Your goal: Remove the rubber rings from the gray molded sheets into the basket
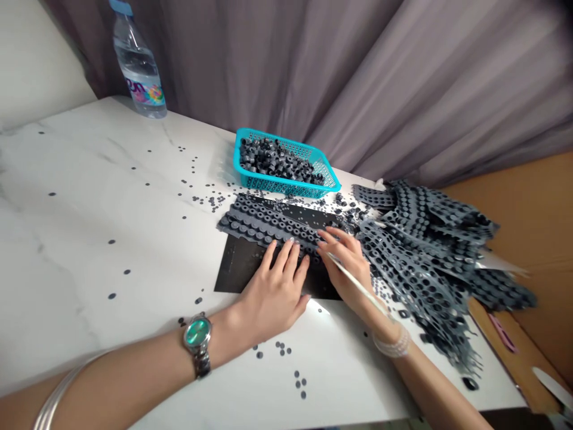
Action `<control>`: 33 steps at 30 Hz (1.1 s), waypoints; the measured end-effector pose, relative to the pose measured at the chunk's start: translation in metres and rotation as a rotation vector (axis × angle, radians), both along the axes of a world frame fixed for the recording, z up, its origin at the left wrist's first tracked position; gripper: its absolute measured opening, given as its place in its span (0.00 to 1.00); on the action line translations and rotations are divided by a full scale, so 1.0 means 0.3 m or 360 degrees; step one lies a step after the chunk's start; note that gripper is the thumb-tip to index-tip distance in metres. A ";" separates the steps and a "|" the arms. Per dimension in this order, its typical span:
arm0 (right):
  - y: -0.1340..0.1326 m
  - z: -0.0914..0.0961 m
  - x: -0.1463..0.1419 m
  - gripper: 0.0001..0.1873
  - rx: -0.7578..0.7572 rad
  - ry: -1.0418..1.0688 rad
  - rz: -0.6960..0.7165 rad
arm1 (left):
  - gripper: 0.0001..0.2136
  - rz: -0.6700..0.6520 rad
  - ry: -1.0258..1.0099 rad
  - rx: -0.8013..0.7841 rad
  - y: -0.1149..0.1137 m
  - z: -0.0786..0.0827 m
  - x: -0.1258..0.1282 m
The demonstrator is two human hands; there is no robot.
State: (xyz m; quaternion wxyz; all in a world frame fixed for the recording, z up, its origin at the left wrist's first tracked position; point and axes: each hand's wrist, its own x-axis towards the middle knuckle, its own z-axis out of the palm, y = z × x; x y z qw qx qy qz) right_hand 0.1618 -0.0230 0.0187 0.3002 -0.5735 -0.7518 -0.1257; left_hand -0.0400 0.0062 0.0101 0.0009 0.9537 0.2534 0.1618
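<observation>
Grey rubber sheet [268, 224] studded with rings lies across a black mat [237, 269] on the white bench [89, 209], just in front of a turquoise basket [277, 186] of loose rings. Of the two hands, the left hand [273, 292] rests flat and unclenched, fingertips on the sheet's near edge. The right hand [347, 263] grips a thin white stick [358, 285] and touches the sheet beside a heap of punched-out sheets [425, 251].

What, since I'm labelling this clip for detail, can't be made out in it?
Head view:
- tip of the thin pale stick: hidden by fingers of the right hand.
- near edge of the grey rubber sheet of rings: covered by the left hand and the right.
- cap of the clear plastic water bottle: cut by the top edge.
- pale blade-like object: cut off at the lower right corner, blurred.
</observation>
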 end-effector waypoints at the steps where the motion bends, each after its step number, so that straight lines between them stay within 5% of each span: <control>1: -0.022 -0.003 -0.005 0.08 -0.0014 -0.0027 0.0050 | 0.27 0.0010 0.0003 0.0051 -0.007 -0.001 0.001; 9: -0.057 -0.017 -0.018 0.10 -0.0077 -0.0190 0.0344 | 0.27 0.0113 0.0002 0.0015 -0.020 -0.009 0.005; 33: -0.033 -0.031 0.029 0.11 -0.0297 -0.0321 0.0451 | 0.27 0.0062 0.0000 -0.0105 -0.018 -0.003 -0.006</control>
